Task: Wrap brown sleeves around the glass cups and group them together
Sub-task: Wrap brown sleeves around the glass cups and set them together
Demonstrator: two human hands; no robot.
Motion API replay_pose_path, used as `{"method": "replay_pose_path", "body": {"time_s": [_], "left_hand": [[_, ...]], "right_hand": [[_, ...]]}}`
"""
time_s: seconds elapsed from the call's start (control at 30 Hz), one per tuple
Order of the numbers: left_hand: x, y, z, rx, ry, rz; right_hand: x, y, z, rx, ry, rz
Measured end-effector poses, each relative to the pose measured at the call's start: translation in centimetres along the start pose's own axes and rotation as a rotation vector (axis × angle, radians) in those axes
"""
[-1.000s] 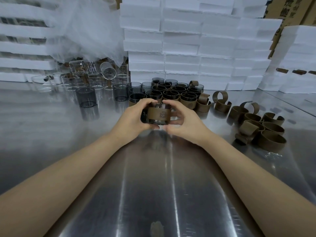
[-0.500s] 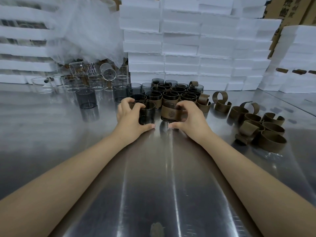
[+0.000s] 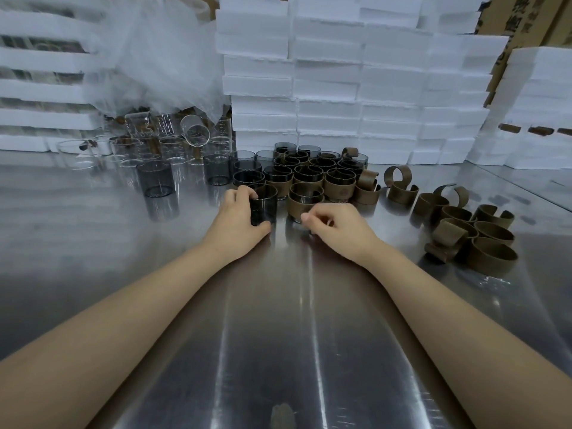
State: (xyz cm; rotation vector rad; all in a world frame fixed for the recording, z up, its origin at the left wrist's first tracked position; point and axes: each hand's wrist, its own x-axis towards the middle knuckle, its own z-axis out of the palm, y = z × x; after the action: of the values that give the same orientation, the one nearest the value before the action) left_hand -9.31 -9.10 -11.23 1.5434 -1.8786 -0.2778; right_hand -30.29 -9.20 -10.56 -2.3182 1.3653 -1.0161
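My left hand (image 3: 236,222) grips a bare smoky glass cup (image 3: 263,205) standing on the steel table (image 3: 278,320). Just to its right stands a cup wrapped in a brown sleeve (image 3: 305,201), at the front of the group of sleeved cups (image 3: 322,174). My right hand (image 3: 339,227) lies right in front of that sleeved cup with its fingers loosely curled and nothing in them. Several more bare smoky cups (image 3: 247,170) stand at the left of the group.
Loose curled brown sleeves (image 3: 470,230) are heaped on the right of the table. Clear glasses (image 3: 161,144) and a lone dark cup (image 3: 155,179) stand at the back left under plastic wrap. White foam boxes (image 3: 340,88) are stacked behind.
The sleeved cup went from both hands to the front of the group, and my right hand let it go. My left hand took hold of a bare smoky cup.
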Motion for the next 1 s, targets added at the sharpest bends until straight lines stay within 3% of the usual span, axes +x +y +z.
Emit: {"method": "replay_pose_path", "body": {"time_s": [0.23, 0.43, 0.6, 0.73, 0.83, 1.0], "left_hand": [[-0.2, 0.1, 0.2, -0.056, 0.012, -0.007], [-0.2, 0.1, 0.0, -0.053, -0.046, -0.034], [-0.7, 1.0, -0.1, -0.156, -0.097, 0.199], [-1.0, 1.9, -0.1, -0.31, 0.006, 0.422], [-1.1, 2.4, 0.0, -0.344, 0.087, 0.464], [-1.1, 2.1, 0.2, -0.384, 0.034, 0.45]], "right_hand": [[0.5, 0.7, 0.4, -0.194, -0.247, -0.012], [0.7, 0.3, 0.4, -0.173, -0.289, 0.02], [-0.1, 0.1, 0.2, 0.171, -0.232, 0.046], [-0.1, -0.6, 0.3, 0.225, -0.101, -0.02], [-0.3, -1.0, 0.2, 0.247, -0.027, -0.081], [-0.4, -1.2, 0.3, 0.25, -0.008, -0.105]]}}
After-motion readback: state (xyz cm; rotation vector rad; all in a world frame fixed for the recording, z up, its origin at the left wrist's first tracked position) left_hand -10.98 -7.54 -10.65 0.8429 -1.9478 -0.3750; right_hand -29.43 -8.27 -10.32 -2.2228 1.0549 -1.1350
